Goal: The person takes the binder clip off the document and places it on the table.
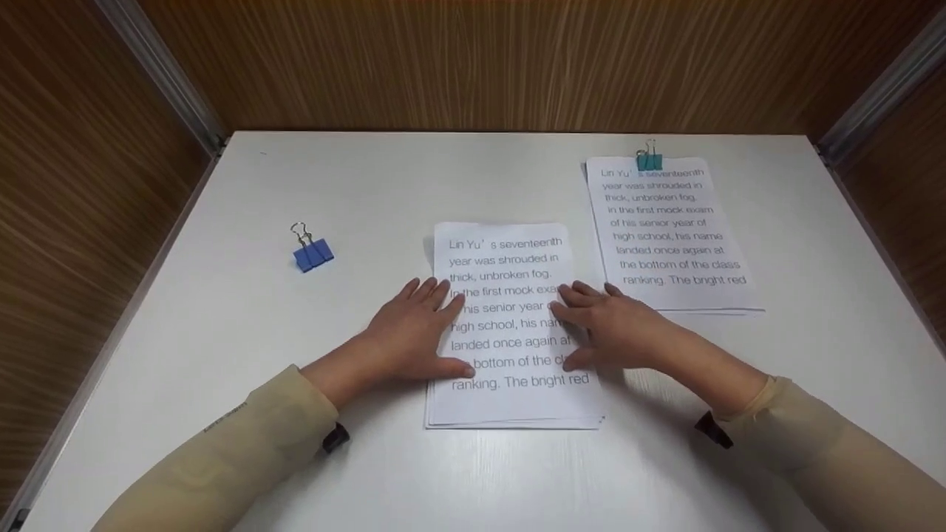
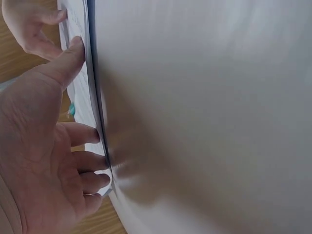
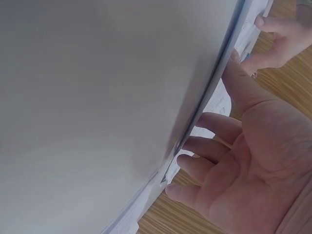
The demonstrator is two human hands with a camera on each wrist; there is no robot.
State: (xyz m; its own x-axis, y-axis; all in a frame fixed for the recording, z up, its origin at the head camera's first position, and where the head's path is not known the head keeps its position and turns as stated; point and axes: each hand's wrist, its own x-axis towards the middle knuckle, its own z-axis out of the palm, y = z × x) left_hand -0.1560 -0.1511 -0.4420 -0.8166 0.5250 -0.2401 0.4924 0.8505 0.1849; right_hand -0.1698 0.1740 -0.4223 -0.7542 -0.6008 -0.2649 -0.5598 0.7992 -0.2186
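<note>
Head view: The printed paper stack (image 1: 517,405) lies flat at mid-table (image 1: 244,318), its long axis running away from the person, first line of text at the far end, lines reading upright. The left hand (image 1: 415,336) and right hand (image 1: 617,330) flank its long edges, fingers extended and spread, thumbs over the top sheet. Far right, a second stack (image 1: 676,229) slants leftward toward its far end, which a teal clip (image 1: 650,161) grips. A blue clip (image 1: 314,256) lies left, handles pointing away.

Left wrist view: Fingertips meet the stack's side edge; the thumb rests at the margin.

Right wrist view: Loosely bent fingers line the opposite edge.
</note>
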